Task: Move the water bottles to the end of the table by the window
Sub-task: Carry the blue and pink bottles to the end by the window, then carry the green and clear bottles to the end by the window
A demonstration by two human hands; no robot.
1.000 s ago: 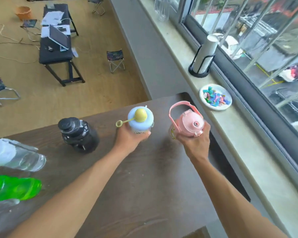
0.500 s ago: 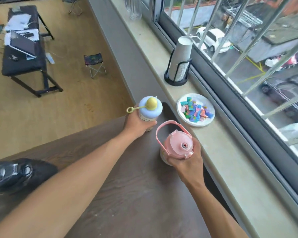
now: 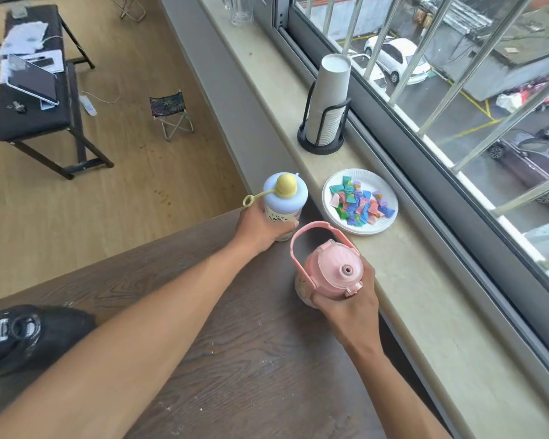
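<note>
A: What does the left hand (image 3: 256, 228) hold?

B: It wraps the blue bottle (image 3: 284, 202), the one with a yellow knob and loop on top, upright at the far corner of the table (image 3: 235, 375).

A: And the right hand (image 3: 346, 307)?

B: It grips the pink bottle (image 3: 328, 275) from the near side, just nearer than the left hand; its handle arches toward the blue bottle.

A: Anything beyond them?

B: To the right of the left hand, a white plate (image 3: 360, 228) of coloured wrappers lies on the windowsill (image 3: 425, 312). Farther along stands a cup stack (image 3: 328, 103) in a black holder. A black bottle (image 3: 23, 335) sits well to the left, beside the left forearm.
</note>
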